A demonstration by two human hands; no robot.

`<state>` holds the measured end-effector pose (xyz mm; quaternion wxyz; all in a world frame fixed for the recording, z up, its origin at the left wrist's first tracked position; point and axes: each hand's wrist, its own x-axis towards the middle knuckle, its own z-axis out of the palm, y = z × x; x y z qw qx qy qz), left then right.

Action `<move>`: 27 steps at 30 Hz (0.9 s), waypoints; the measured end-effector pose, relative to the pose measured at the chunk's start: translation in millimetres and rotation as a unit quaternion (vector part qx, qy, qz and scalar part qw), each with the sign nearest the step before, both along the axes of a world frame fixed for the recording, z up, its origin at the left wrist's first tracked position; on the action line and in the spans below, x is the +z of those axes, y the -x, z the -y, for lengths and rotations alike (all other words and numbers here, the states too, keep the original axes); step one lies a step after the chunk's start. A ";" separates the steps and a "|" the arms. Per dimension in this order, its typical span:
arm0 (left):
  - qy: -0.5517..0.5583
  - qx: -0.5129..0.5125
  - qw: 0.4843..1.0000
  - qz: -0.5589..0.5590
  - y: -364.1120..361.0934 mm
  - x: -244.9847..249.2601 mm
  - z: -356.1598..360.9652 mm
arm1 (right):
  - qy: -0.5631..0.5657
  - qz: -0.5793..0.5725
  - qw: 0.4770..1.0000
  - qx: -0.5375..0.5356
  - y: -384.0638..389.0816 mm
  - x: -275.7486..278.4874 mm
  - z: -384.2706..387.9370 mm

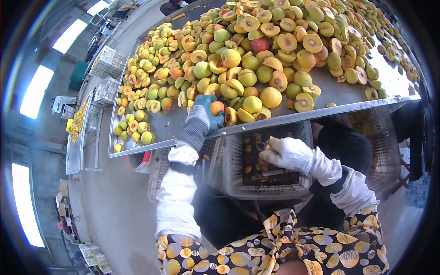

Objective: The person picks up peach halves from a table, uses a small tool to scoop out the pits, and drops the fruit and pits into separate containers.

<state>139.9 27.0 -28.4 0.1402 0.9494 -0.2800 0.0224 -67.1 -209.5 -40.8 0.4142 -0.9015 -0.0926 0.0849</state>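
My left hand (206, 117), in a blue and grey glove, is closed round an orange-yellow fruit (217, 108) at the front edge of the metal table (321, 101). Whole and halved fruits (247, 78) are heaped just beyond it, some cut faces showing dark centres. Over a grey plastic crate (270, 195) my right hand (288, 153), in a white glove, is closed with its fingers curled. A small metal ring-like thing (261, 146) shows at its fingertips; the rest of it is hidden. Pieces of fruit (253, 176) lie inside the crate below.
Another crate (385, 160) stands under the table at the right. A red-rimmed bucket (142, 161) is below the left front edge. Across the aisle at the left are a narrow table with fruit (79, 121) and white crates (107, 62). Part of a person (172, 6) shows at the top.
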 end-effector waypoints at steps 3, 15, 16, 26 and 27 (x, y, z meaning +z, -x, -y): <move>0.350 -0.006 0.931 -0.103 39.4 9.2 -10.8 | -0.333 -0.242 0.911 -0.010 -4.9 39.7 9.0; 0.535 0.021 0.824 -0.184 126.7 -22.8 42.4 | -0.024 0.271 0.959 -0.072 -8.7 24.7 -26.4; 0.505 0.007 0.852 -0.137 127.3 -24.7 41.5 | 0.000 0.295 0.952 -0.079 -9.7 24.0 -25.8; 0.516 0.014 0.832 -0.205 138.2 3.3 58.5 | 0.024 0.267 0.960 -0.083 -6.5 24.1 -16.4; 0.520 0.030 0.824 -0.223 138.6 4.2 59.3 | 0.018 0.244 0.967 -0.075 -5.0 24.8 -16.3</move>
